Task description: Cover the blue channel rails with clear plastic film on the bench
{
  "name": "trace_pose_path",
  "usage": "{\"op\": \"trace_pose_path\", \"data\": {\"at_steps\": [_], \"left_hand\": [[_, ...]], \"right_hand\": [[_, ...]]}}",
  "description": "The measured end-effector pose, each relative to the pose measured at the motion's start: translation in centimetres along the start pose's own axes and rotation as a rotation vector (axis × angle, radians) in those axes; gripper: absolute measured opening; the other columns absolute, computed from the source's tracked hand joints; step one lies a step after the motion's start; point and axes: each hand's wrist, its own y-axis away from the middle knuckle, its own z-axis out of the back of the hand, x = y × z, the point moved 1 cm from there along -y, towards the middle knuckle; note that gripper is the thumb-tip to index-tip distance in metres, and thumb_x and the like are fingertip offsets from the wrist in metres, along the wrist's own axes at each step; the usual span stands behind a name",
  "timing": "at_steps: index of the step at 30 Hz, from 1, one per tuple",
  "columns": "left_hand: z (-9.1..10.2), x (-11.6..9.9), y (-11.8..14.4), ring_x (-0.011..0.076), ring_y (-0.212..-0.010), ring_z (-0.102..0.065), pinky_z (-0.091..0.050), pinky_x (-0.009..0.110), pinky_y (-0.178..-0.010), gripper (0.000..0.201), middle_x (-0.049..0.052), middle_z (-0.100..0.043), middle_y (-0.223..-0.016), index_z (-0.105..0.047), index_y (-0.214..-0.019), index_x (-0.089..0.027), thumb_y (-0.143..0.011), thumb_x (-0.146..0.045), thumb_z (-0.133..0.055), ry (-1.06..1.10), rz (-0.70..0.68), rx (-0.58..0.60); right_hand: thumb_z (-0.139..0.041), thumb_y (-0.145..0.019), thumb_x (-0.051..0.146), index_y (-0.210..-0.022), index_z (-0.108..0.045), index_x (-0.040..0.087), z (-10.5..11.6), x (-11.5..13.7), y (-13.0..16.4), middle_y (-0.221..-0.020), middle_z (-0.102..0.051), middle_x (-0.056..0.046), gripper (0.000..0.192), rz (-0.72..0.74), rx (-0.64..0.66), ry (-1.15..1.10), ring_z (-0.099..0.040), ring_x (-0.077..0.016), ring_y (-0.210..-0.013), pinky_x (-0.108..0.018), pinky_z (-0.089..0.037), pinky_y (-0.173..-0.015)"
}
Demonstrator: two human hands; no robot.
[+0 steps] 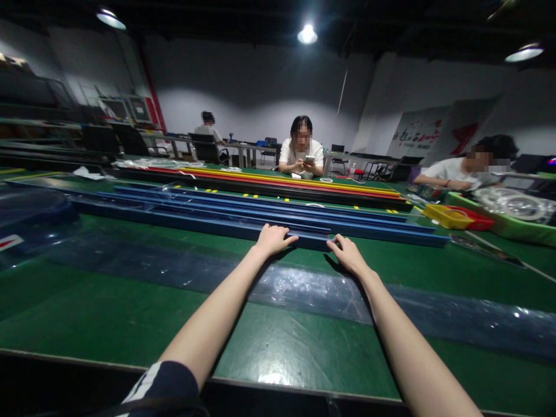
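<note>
Several long blue channel-shaped profiles (208, 223) lie side by side across the green table. My left hand (273, 238) is on the nearest profile, its fingers curled over the top and its thumb pointing right along the near side. At the right end of this same profile, my right hand (345, 253) grips with bent fingers, the thumb at the near edge; the fingertips are partly hidden. In front of the profiles, beneath my forearms, lies a long strip of clear plastic film (304, 286).
Yellow, red and black strips (278, 180) lie beyond the blue profiles. A yellow tray (447, 216) and a green bin (521, 223) with coiled clear tubing stand at the right. One person (302, 150) holds a phone across the table; another person (460, 168) sits at the right.
</note>
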Motion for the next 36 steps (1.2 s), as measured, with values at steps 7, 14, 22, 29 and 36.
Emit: {"op": "trace_pose_path", "data": {"at_steps": [7, 14, 22, 29, 36], "left_hand": [[0.06, -0.10, 0.05, 0.0244, -0.094, -0.059, -0.034, 0.037, -0.082, 0.052, 0.009, -0.068, -0.094, -0.062, -0.087, -0.018, -0.085, -0.059, -0.030, 0.010, 0.005, -0.015], [0.11, 0.08, -0.18, 0.0252, -0.091, -0.060, -0.033, 0.038, -0.083, 0.052, 0.009, -0.068, -0.089, -0.062, -0.081, -0.017, -0.084, -0.060, -0.033, 0.055, 0.015, 0.015], [-0.15, 0.34, -0.48, 0.0253, -0.089, -0.060, -0.033, 0.038, -0.082, 0.048, 0.009, -0.068, -0.087, -0.062, -0.078, -0.016, -0.087, -0.054, -0.034, 0.091, -0.003, 0.010], [-0.23, 0.19, -0.34, 0.0253, -0.089, -0.060, -0.033, 0.037, -0.079, 0.045, 0.010, -0.068, -0.088, -0.062, -0.078, -0.016, -0.088, -0.051, -0.035, 0.049, -0.004, -0.013], [-0.12, -0.01, -0.32, 0.0252, -0.089, -0.060, -0.032, 0.037, -0.078, 0.044, 0.010, -0.068, -0.087, -0.062, -0.077, -0.015, -0.088, -0.049, -0.036, 0.034, -0.002, -0.029]], "right_hand": [[-0.037, -0.080, 0.052, -0.081, -0.051, 0.022, 0.06, 0.03, 0.15, -0.078, -0.057, -0.003, 0.033, 0.002, -0.012, -0.068, -0.050, -0.0169, -0.074, -0.028, -0.037, -0.069], [-0.037, -0.081, 0.051, -0.081, -0.049, 0.022, -0.07, -0.10, 0.14, -0.078, -0.056, -0.003, 0.031, 0.032, -0.033, -0.042, -0.051, -0.0171, -0.075, -0.028, -0.038, -0.069], [-0.039, -0.082, 0.042, -0.082, -0.047, 0.022, -0.34, -0.29, -0.16, -0.079, -0.056, -0.005, 0.021, 0.061, -0.030, 0.061, -0.052, -0.0183, -0.080, -0.029, -0.037, -0.073], [-0.039, -0.083, 0.034, -0.083, -0.046, 0.021, -0.52, -0.28, -0.27, -0.082, -0.056, -0.006, 0.014, 0.067, -0.022, 0.095, -0.051, -0.0186, -0.082, -0.029, -0.036, -0.073], [-0.038, -0.084, 0.031, -0.084, -0.046, 0.020, -0.59, -0.09, -0.33, -0.081, -0.055, -0.007, 0.014, 0.064, -0.017, 0.151, -0.051, -0.0185, -0.080, -0.027, -0.036, -0.071]]}}
